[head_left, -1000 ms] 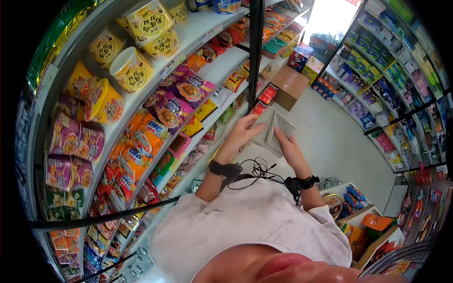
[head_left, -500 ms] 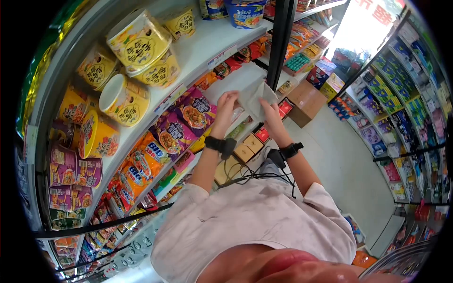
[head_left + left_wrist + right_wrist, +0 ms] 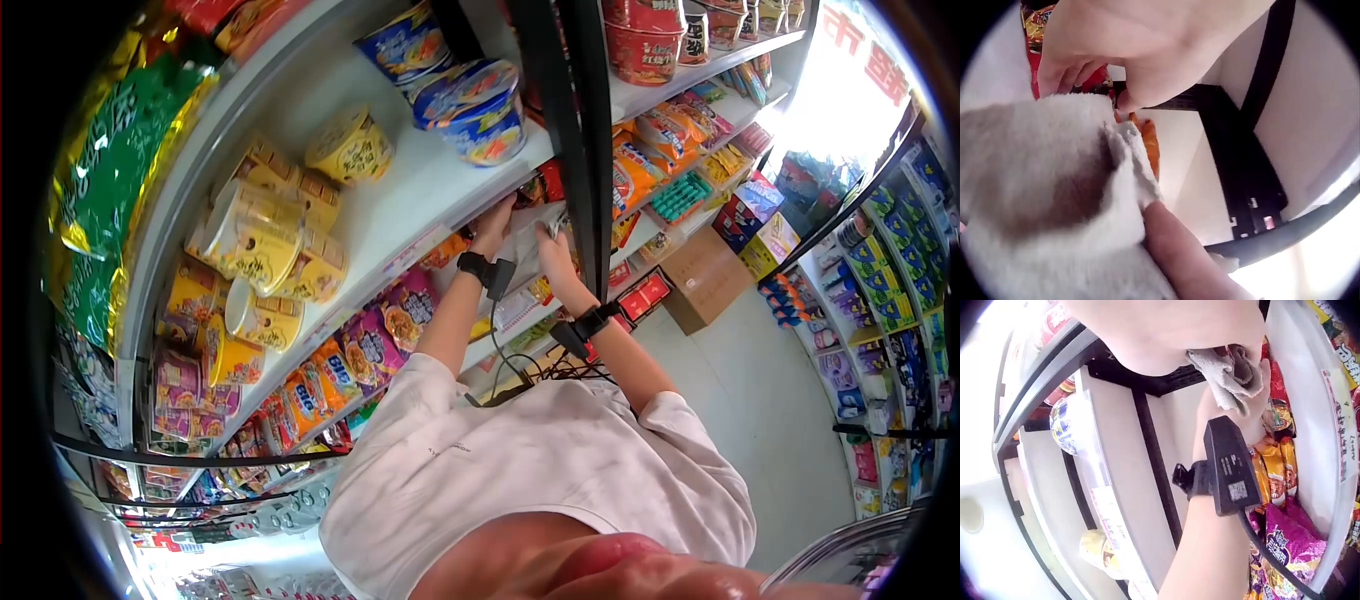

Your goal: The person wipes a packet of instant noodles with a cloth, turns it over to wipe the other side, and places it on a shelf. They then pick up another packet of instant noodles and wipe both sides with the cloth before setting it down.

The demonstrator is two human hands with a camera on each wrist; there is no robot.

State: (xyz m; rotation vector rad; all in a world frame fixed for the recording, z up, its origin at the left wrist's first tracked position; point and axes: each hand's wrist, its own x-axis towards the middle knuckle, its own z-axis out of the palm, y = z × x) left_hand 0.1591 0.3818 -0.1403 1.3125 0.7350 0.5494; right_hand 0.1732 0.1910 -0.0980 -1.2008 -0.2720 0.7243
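My right hand (image 3: pixel 556 258) grips a folded grey-white cloth (image 3: pixel 1229 378), its thumb pressed along the cloth's edge in the left wrist view. The cloth (image 3: pixel 1072 175) is stained with a dark patch. My left hand (image 3: pixel 492 228) reaches in over the same shelf, its fingers (image 3: pixel 1054 72) bent down close to red noodle packets (image 3: pixel 1034 31). Red packaging shows between those fingers and the thumb; I cannot tell whether they hold it. Orange packets (image 3: pixel 1272 465) and purple noodle bags (image 3: pixel 1288 550) lie beside the left forearm.
A black shelf upright (image 3: pixel 570 130) stands right next to my right hand. Above, a white shelf (image 3: pixel 400 215) bears blue noodle bowls (image 3: pixel 475 115) and yellow noodle tubs (image 3: pixel 265 235). On the floor is a cardboard box (image 3: pixel 705 275). Black cables (image 3: pixel 560 370) hang between the forearms.
Both hands have moved forward and left, from over the aisle to the shelf under the noodle bowls. The left hand now reaches to the red packets; the cloth stays in the right.
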